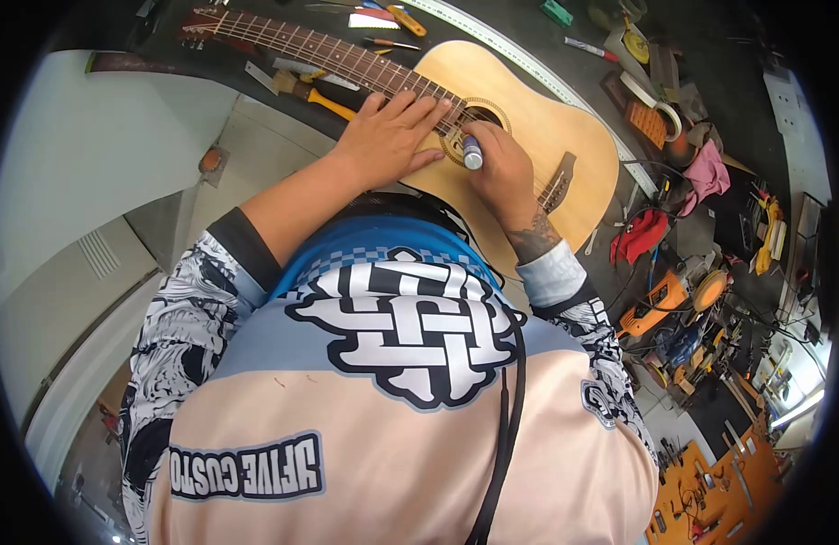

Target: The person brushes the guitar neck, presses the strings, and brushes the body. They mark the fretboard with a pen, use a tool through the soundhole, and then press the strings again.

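A guitar (528,136) is laid flat on the dark tabletop (710,54), its neck (301,50) running away past the left hand toward the headstock. The left hand (387,136) is spread flat, fingers extended, and nothing is held in it; it is pressed on the strings where the neck meets the body, touching the wood beside the soundhole (478,118). The right hand (506,173) is closed in a grip around a small cylinder with a pale cap (472,153), held upright over the soundhole's edge; what the cylinder is cannot be told. The two hands lie just beside each other, the capped end standing between them. Beyond the right hand, on the guitar's top, the bridge (557,182) is seen. Under the neck, near the left hand, a yellow-handled tool (324,98) is laid. A long ruler (528,68) is set along the far side of the guitar. Well apart from the grip, to the right, a pink cloth (707,173), a red cloth (639,232), a roll of tape (666,118) and an orange power tool (655,304) are scattered on the tabletop.
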`<state>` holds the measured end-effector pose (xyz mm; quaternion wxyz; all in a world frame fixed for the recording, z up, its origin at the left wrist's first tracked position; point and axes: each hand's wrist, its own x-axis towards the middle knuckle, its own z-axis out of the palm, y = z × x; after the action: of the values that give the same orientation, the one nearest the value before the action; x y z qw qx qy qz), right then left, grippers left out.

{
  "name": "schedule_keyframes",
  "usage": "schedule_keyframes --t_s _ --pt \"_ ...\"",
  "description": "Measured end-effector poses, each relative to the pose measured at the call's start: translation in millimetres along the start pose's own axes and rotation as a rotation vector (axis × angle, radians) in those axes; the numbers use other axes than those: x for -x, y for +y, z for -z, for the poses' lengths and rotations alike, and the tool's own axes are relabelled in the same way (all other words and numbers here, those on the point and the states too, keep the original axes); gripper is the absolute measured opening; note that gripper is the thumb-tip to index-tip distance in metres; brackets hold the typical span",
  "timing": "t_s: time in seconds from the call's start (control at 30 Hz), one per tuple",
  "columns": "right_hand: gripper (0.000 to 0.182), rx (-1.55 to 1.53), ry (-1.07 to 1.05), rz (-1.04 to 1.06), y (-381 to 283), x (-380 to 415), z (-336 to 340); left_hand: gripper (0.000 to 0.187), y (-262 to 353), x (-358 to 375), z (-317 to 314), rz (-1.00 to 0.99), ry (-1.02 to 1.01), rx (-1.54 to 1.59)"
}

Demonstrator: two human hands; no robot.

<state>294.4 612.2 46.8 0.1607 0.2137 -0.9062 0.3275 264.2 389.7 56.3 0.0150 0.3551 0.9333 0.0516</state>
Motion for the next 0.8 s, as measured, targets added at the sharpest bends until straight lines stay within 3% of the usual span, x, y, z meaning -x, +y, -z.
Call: schedule_keyframes --t_s 0.17,0.47,0.8 --pt "0.032 0.042 0.051 0.078 5.9 0.5 -2.7 0.071 1.4 1.4 0.0 0.003 0.016 0.002" --pt "0.031 0.017 -0.104 0.056 6.9 -0.1 4.2 0.071 3.0 -0.2 3.8 0.011 -0.001 -0.002" --pt "0.03 0.05 -0.129 0.173 11.8 -3.9 6.0 0.071 4.9 1.0 3.2 0.013 0.022 -0.015"
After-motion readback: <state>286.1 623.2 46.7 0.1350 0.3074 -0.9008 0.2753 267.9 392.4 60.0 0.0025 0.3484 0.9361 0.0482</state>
